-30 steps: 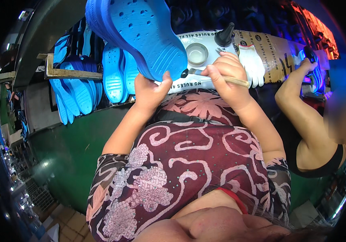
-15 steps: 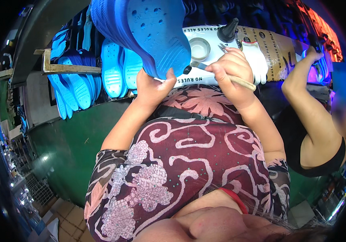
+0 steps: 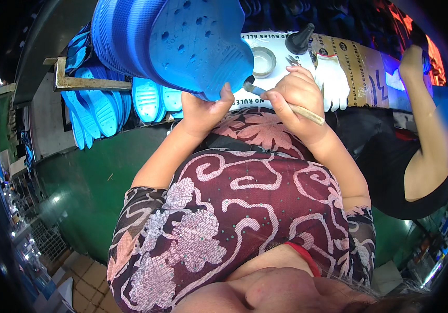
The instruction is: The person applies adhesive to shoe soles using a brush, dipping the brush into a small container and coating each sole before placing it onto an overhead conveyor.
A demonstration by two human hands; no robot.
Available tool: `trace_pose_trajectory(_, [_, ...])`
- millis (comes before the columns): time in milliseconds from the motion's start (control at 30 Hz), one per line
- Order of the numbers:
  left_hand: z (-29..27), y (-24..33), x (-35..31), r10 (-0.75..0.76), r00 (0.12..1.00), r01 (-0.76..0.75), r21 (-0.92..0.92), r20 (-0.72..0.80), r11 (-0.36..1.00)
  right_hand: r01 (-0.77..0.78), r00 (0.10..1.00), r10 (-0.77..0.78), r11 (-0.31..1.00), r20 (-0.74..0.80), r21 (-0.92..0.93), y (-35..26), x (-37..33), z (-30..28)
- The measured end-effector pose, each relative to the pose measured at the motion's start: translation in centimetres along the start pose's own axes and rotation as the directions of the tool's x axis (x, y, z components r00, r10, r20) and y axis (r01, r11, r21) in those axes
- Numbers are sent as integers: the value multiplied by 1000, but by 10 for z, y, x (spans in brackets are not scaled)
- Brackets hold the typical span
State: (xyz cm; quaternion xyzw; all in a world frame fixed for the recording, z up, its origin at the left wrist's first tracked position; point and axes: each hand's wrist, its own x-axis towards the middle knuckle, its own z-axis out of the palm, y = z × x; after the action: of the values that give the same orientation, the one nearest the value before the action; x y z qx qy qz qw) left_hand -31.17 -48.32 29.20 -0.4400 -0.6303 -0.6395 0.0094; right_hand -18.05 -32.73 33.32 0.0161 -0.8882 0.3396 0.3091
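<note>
here | left hand (image 3: 203, 110) pinching one blue sole (image 3: 198, 49) | right hand (image 3: 301, 101) pinching one brush (image 3: 308, 114)

Lettering-wise, I've got bold black capitals along both the far and near edges of the white sheet (image 3: 280, 75) in front of me, then more dark print plus round logos repeated all over the brown wrapping (image 3: 360, 75) off to my right, and that one's also got a big dark scrawl (image 3: 380, 93) I can't really make out
</note>
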Motion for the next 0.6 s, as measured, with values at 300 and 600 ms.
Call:
trace_pose_trajectory(300, [-1, 5, 4, 7, 1000, -7, -14, -7, 1000, -91, 986, 119, 971, -118, 220, 4, 1, 0])
trace_pose_trajectory(600, [-4, 7, 3, -27, 1000, 27, 5, -9, 1000, -59, 989, 76, 988, -126, 140, 10, -3, -1])
